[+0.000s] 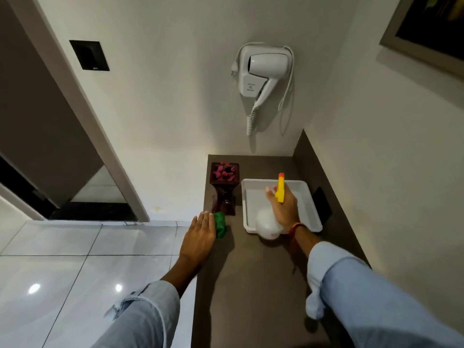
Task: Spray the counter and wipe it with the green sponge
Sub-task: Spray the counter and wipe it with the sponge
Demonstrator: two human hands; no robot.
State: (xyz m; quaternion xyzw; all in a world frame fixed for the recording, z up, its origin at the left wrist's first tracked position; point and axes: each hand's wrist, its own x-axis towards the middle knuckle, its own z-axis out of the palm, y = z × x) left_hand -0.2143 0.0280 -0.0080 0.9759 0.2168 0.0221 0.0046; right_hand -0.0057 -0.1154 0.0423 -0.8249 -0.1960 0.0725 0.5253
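Observation:
The dark brown counter runs along the right wall. At its left edge lies the green sponge, and my left hand lies flat over the sponge's left part. My right hand is closed around the neck of a spray bottle with a white body and a yellow trigger head tipped in orange. The bottle is tilted, its nozzle pointing away over the white tray, its body just above the tray's near rim.
A white rectangular tray sits on the counter's right half. A dark red vase with pink petals stands at the back left, just behind the sponge. A black object leans by the right wall. A hair dryer hangs above.

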